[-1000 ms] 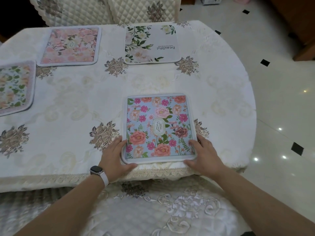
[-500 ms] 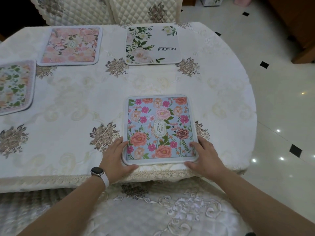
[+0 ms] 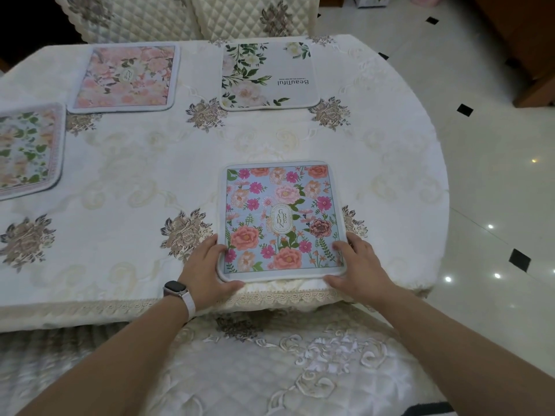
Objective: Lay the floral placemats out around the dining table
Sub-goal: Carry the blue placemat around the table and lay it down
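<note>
A blue floral placemat [image 3: 282, 219] marked "GARDEN" lies flat at the near edge of the round dining table [image 3: 135, 181], which wears a cream embroidered cloth. My left hand [image 3: 205, 270] rests at its near left corner, fingers along the side edge and thumb along the near edge. My right hand [image 3: 362, 265] brackets the near right corner the same way, with one finger on the mat. A white placemat [image 3: 267, 76] with green leaves lies at the far side, a pink one [image 3: 126, 78] to its left, and a green-and-peach one [image 3: 27, 148] at the left edge.
A quilted chair seat [image 3: 270, 364] sits right below my arms, against the table's near edge. Two quilted chair backs [image 3: 186, 16] stand beyond the far side. Glossy tiled floor [image 3: 492, 175] lies to the right, with wooden furniture [image 3: 528, 49] at the far right.
</note>
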{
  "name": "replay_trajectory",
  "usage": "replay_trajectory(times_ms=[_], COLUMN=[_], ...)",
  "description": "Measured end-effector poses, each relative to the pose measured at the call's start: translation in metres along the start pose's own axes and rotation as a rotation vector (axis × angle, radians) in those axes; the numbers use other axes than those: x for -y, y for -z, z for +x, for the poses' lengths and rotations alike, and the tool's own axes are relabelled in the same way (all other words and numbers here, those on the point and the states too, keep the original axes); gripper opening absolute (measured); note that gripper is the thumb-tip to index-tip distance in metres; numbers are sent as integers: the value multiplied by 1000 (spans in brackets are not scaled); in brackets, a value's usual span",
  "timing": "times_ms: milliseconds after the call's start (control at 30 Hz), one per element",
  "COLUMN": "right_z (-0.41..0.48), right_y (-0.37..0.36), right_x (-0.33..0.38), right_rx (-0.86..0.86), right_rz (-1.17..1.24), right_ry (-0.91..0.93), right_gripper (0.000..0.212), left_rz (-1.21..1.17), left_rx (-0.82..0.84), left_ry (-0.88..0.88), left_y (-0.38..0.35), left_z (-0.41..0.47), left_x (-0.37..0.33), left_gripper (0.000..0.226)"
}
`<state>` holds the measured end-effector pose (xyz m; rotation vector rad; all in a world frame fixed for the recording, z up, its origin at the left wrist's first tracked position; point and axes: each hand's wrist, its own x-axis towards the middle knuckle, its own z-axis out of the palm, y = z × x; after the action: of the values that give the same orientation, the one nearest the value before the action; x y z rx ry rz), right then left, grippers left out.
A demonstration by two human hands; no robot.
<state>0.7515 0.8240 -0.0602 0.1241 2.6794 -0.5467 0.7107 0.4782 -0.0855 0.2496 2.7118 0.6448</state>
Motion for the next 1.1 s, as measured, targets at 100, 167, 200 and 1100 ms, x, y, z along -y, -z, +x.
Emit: replay_trajectory(times_ms=[100, 167, 200, 1100], right_z=[-1, -2, -1, -49], right_y=[4, 6, 7, 198], right_x=[3, 5, 6, -170], right_rx=[37, 53, 59, -210], right_rz=[-4, -13, -17, 69], right_ry=[-13, -13, -15, 160], right_gripper=[82, 82, 82, 42], left_rz=[-14, -29, -38, 134], left_rx=[28, 40, 43, -190], left_ry=[21, 34, 36, -144], left_y=[3, 7, 9, 13], left_z=[-2, -5, -6, 1], left_x=[-1, -5, -7, -332], left_gripper=[90, 88, 88, 60])
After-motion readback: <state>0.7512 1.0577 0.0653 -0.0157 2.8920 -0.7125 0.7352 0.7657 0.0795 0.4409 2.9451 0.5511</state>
